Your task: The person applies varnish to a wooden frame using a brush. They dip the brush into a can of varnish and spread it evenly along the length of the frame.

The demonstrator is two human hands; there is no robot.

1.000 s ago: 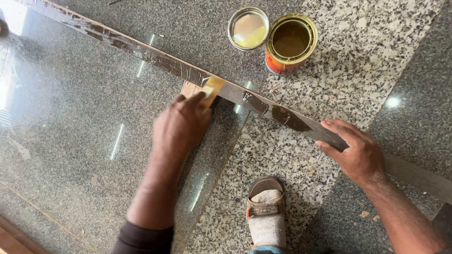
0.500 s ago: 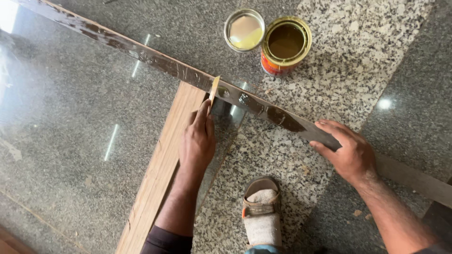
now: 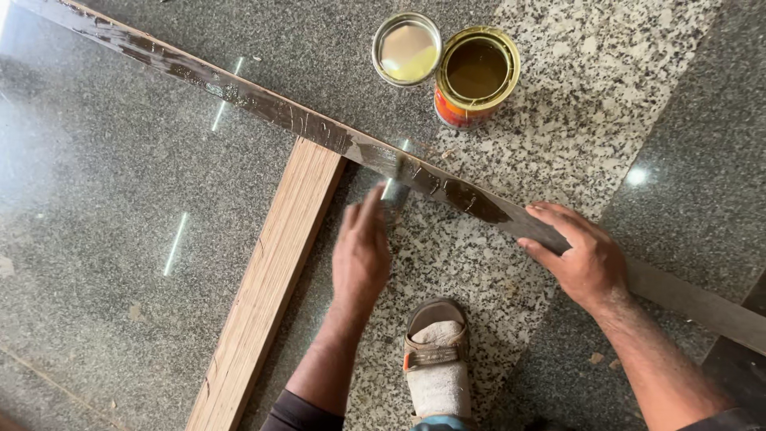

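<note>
A long flat strip [image 3: 263, 108] smeared with dark glue lies on the polished granite floor [image 3: 120, 239], running from the far left corner of the view down toward the right edge. A pale wooden plank [image 3: 267, 287] lies on the floor below it, its far end butting against the strip near the middle. Just right of that plank the left hand [image 3: 361, 255] is blurred with motion, fingers [image 3: 369, 209] stretched together and pointing at the strip; something small and pale sits at their tips (a spreader, perhaps, but I cannot tell, nor whether the fingers grip it). Near the bottom edge a foot in a sandal [image 3: 435, 355] rests on the speckled stone. Beyond the strip stand an open tin [image 3: 476, 76] of brownish glue and, touching it on the left, its round lid [image 3: 406, 49]. Farther right, the right hand [image 3: 578, 255] presses flat on the strip, fingers spread, pinning it rather than gripping it.
</note>
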